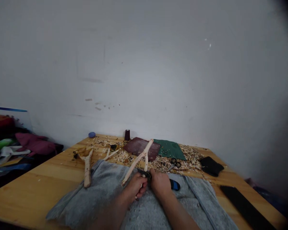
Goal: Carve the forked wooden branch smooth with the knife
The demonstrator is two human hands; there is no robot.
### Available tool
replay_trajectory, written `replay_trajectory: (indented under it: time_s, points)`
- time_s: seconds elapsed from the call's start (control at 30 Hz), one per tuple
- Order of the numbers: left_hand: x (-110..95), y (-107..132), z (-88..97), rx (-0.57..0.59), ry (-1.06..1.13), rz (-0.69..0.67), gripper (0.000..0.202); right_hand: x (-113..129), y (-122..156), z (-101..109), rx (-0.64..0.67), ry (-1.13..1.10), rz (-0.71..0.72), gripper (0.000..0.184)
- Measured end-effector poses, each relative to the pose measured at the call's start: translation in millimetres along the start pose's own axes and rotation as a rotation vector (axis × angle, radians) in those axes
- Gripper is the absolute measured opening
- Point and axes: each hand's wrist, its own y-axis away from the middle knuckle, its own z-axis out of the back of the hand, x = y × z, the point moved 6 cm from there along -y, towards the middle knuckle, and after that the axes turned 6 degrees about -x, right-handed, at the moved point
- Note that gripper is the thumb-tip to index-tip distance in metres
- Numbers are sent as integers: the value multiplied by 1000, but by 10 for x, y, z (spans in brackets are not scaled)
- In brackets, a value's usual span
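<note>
A peeled forked stick (147,149) rises from my left hand (137,186), its pale branches spreading above the grey cloth (103,191). The fingers of that hand are wrapped round one branch. Close beside it, my right hand (160,183) is closed on a knife (175,185), whose black and blue handle end sticks out to the right. Its dark blade lies across the branch just above my left hand; the exact contact is partly hidden by my fingers.
Wood shavings (156,166) cover the table's back, around maroon (140,145) and green (169,148) sheets, scissors (175,163) and a thread spool (127,134). A carved wooden fork (87,171) lies left. Black cloth (211,166) and a dark flat board (244,206) lie right.
</note>
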Motion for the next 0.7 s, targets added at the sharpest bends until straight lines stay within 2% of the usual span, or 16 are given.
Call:
replay_trajectory:
  time_s: [0.3, 0.47, 0.57, 0.7]
  points:
    - [-24, 5, 0, -4, -2, 3, 26, -36, -59, -11, -67, 88, -27, 30]
    - [-46, 80, -47, 76, 14, 24, 30, -421, -126, -22, -52, 98, -201, 28]
    - [-50, 117, -75, 101, 13, 29, 32, -563, -112, 7, -59, 104, -232, 27]
    - [-96, 118, -55, 64, 40, -13, 29, -448, -48, 46, -94, 63, -187, 25]
